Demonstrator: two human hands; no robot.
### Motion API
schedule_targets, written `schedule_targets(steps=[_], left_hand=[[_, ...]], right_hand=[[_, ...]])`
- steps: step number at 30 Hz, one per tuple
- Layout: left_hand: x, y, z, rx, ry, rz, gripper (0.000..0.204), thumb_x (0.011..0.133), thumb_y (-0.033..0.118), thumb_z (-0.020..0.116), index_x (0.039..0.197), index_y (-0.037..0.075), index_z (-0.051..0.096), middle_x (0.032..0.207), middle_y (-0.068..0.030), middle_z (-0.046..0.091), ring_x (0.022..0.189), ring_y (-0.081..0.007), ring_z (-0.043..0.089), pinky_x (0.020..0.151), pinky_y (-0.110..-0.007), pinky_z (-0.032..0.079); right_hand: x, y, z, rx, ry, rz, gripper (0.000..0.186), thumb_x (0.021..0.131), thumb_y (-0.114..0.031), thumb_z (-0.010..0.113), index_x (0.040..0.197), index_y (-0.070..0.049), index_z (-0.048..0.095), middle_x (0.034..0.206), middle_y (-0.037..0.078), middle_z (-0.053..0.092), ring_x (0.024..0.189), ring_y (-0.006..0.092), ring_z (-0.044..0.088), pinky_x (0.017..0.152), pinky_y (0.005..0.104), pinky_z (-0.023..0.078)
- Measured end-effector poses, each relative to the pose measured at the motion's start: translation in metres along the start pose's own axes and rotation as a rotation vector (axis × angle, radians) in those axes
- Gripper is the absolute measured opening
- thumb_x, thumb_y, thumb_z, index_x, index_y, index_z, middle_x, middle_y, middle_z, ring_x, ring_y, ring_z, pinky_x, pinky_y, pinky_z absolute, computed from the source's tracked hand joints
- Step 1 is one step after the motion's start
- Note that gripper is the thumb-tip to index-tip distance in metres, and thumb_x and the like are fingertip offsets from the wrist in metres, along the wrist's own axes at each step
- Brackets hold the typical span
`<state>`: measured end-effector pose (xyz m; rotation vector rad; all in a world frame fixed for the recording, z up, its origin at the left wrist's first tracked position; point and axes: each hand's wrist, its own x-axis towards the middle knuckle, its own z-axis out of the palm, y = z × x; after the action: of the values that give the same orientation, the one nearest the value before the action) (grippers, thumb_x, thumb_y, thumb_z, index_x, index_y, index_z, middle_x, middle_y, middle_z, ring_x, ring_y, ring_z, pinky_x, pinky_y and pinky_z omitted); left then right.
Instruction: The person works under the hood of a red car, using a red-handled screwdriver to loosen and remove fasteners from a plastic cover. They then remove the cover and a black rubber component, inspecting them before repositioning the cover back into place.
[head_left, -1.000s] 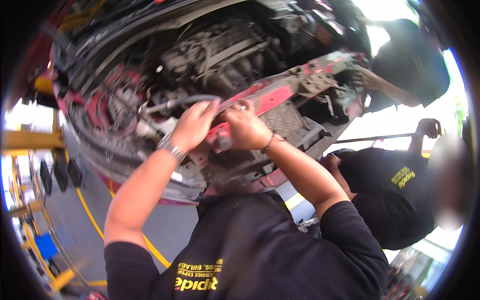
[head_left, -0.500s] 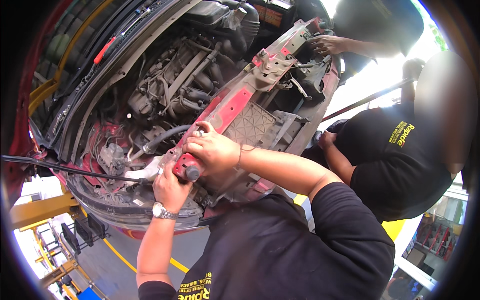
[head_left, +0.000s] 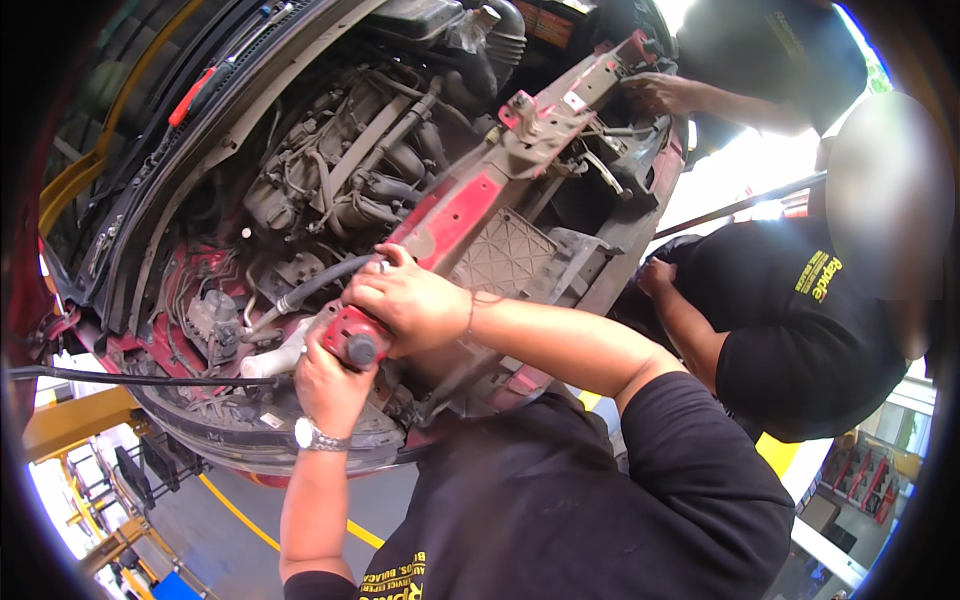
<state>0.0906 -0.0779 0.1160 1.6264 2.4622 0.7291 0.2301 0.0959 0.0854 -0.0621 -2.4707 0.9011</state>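
A dusty red metal crossbar (head_left: pixel 455 220), the upper front panel of a car, runs diagonally across the front of the engine bay. Its near end carries a round black rubber stop (head_left: pixel 361 349). My left hand (head_left: pixel 332 388) is closed round this end from below and the left, just beside the stop. From above, my right hand (head_left: pixel 408 305) wraps over the bar, fingers curled on its far edge; some fingertips are hidden. At the far end, another person's hand (head_left: pixel 660 93) rests at the bar.
Behind the bar lies the dusty engine (head_left: pixel 350 170). A black hose (head_left: pixel 320 283) and a white plastic neck (head_left: pixel 275 360) sit left of my hands. A thin black rod (head_left: pixel 140 377) crosses the left side. A seated person (head_left: pixel 800 310) is close on my right. A red-handled tool (head_left: pixel 192 97) lies near the windshield.
The near end of the crossbar has shifted slightly left, with both my hands still on it. The whole view has also moved a little.
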Motion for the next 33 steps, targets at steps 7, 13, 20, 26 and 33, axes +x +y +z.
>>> schedule_targets(steps=[7, 13, 20, 26, 33], left_hand=[[0.023, 0.002, -0.017, 0.011, 0.034, -0.018, 0.077, 0.061, 0.019, 0.092, 0.126, 0.005, 0.052, 0.100, -0.0239, 0.070, 0.090, -0.0471, 0.068, 0.079, -0.052, 0.055], [0.031, 0.006, -0.011, -0.103, 0.065, -0.133, 0.070, 0.067, 0.014, 0.090, 0.126, 0.003, 0.053, 0.107, -0.0225, 0.070, 0.100, -0.0431, 0.069, 0.087, -0.049, 0.054], [0.033, 0.010, -0.009, -0.124, 0.118, -0.106, 0.068, 0.062, 0.010, 0.086, 0.122, 0.002, 0.055, 0.106, -0.0197, 0.069, 0.099, -0.0406, 0.068, 0.089, -0.046, 0.054], [0.036, 0.032, -0.038, -0.104, 0.111, -0.085, 0.063, 0.057, 0.009, 0.085, 0.113, 0.003, 0.056, 0.102, -0.0183, 0.069, 0.094, -0.0420, 0.068, 0.085, -0.047, 0.053], [0.044, 0.015, -0.031, -0.101, 0.084, -0.093, 0.066, 0.053, 0.001, 0.079, 0.113, 0.002, 0.053, 0.102, -0.0194, 0.066, 0.097, -0.0427, 0.066, 0.089, -0.047, 0.052]], right_hand=[[0.021, -0.004, -0.010, -0.041, 0.063, 0.058, 0.090, 0.058, -0.034, 0.092, 0.135, -0.010, 0.055, 0.115, 0.008, 0.067, 0.117, 0.0279, 0.064, 0.111, 0.0657, 0.033], [-0.005, -0.035, -0.028, 0.056, 0.311, 0.156, 0.078, 0.076, -0.029, 0.087, 0.141, -0.005, 0.053, 0.137, 0.019, 0.057, 0.128, 0.0377, 0.057, 0.113, 0.0558, 0.038], [-0.081, -0.007, -0.061, 0.068, 0.910, 0.633, 0.019, 0.091, -0.009, 0.074, 0.106, -0.001, 0.065, 0.107, 0.010, 0.062, 0.102, 0.0185, 0.064, 0.090, 0.0324, 0.053], [-0.127, 0.014, -0.127, -0.093, 1.276, 0.558, 0.013, 0.089, -0.008, 0.072, 0.097, -0.001, 0.065, 0.105, 0.012, 0.060, 0.093, 0.0209, 0.061, 0.082, 0.0312, 0.051], [-0.144, 0.034, -0.157, -0.174, 1.329, 0.681, 0.017, 0.091, -0.014, 0.069, 0.098, 0.002, 0.067, 0.112, 0.012, 0.065, 0.100, 0.0228, 0.065, 0.090, 0.0336, 0.052]])
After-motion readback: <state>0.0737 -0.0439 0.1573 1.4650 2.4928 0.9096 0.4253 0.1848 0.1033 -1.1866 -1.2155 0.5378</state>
